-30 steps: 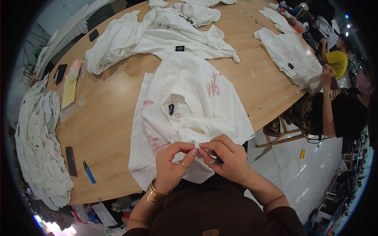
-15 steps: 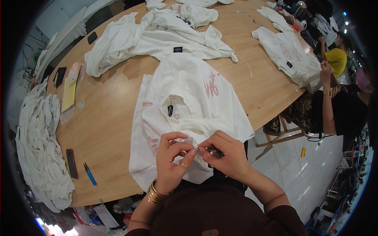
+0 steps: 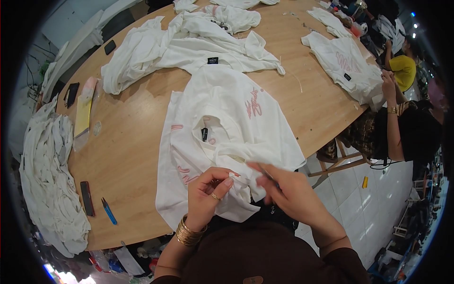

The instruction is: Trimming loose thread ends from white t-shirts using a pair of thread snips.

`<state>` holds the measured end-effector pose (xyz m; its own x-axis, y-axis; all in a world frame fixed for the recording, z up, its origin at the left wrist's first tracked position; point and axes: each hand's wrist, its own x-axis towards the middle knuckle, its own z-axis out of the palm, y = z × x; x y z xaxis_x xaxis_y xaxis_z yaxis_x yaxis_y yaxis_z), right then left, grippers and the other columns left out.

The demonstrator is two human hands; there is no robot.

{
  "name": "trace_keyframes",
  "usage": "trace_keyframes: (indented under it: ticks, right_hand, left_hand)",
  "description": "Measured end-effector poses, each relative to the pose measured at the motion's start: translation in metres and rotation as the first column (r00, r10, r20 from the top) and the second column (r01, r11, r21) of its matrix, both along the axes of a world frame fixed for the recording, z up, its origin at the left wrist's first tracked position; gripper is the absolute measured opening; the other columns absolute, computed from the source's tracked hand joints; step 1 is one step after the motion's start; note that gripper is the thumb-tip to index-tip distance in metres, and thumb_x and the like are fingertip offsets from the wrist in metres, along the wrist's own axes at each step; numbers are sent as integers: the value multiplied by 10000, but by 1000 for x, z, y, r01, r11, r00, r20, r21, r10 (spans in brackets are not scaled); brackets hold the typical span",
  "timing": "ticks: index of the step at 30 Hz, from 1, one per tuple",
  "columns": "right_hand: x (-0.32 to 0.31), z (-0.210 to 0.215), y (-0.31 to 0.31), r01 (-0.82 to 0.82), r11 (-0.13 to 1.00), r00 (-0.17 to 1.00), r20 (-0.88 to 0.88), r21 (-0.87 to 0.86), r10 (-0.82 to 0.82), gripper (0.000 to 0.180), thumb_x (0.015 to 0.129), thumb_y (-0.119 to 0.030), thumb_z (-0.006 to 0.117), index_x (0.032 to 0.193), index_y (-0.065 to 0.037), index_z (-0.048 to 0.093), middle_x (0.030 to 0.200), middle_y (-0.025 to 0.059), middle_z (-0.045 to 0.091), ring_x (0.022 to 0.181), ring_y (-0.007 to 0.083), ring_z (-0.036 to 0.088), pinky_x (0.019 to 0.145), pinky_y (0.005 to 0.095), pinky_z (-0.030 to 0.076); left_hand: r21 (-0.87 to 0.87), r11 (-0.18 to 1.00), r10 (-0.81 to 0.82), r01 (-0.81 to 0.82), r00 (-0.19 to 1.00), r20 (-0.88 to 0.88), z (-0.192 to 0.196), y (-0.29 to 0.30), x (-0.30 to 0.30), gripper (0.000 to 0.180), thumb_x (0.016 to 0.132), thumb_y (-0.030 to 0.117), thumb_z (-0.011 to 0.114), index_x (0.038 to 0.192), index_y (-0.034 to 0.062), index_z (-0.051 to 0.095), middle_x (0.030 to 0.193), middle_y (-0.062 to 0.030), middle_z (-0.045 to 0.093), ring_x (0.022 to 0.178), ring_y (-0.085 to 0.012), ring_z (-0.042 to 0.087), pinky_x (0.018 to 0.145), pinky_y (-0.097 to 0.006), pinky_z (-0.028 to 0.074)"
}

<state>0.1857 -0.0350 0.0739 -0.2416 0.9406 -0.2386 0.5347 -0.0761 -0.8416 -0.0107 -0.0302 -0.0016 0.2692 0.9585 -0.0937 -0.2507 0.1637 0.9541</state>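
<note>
A white T-shirt point(image 3: 222, 102) with pink lettering lies in front of me, a dark label inside its neckline. My left hand point(image 3: 206, 191) pinches a small fold of the white cloth between thumb and fingertips. To its right, and apart from the fold, is my right hand point(image 3: 288, 189), its fingers smeared by motion. A slim dark tool point(image 3: 267, 174) shows in the right hand; its exact kind is too blurred to make out.
More white shirts point(image 3: 179, 49) lie across the far side of the round wooden table point(image 3: 127, 146). At the left are a pile of white garments point(image 3: 49, 184), a phone point(image 3: 87, 198) and blue thread snips point(image 3: 109, 211). A co-worker's hand point(image 3: 388, 85) touches another shirt point(image 3: 343, 64) at right.
My right hand has pulled away from the pinched cloth to the right, with the dark tool in it. My left hand keeps its pinch, its fingers now curled closer together.
</note>
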Motion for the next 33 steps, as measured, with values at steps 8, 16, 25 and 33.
trace_keyframes:
  ticks: [8, 16, 25, 33]
  right_hand:
    - [-4, -10, -9, -159, 987, 987, -17, -8, 158, 205, 931, -197, 523, 911, 7, 535, 709, 194, 599, 651, 395, 584, 564, 440, 469]
    - [-4, -14, -9, -153, 984, 984, 110, 93, 143, 172, 922, -189, 564, 901, -20, 586, 656, 123, 603, 541, 258, 603, 513, 326, 461]
    - [1, -13, -4, -198, 978, 958, 223, 62, 180, 222, 929, -238, 548, 910, -22, 598, 638, 124, 598, 589, 287, 604, 562, 352, 469]
    - [-3, -15, 3, -109, 972, 994, -47, -208, 102, 373, 966, -344, 456, 832, -10, 550, 623, 185, 555, 604, 379, 569, 536, 426, 421]
  left_hand:
    - [106, 994, 26, -18, 996, -82, 3, 1, 5, 74, 880, 8, 590, 943, -30, 598, 1048, -88, 608, 894, -102, 584, 801, -236, 477]
    - [172, 984, 69, -43, 986, -152, 3, 1, 6, 62, 866, -3, 597, 923, -28, 603, 1025, -87, 613, 837, -99, 591, 751, -233, 488]
    - [339, 941, 133, -19, 939, -318, -3, 2, 8, 50, 844, 7, 624, 888, -11, 609, 986, -82, 637, 790, -92, 590, 712, -224, 485]
    - [227, 973, 87, -45, 980, -179, 0, 1, 7, 61, 858, -12, 601, 918, -17, 606, 1013, -93, 626, 816, -98, 584, 729, -224, 478]
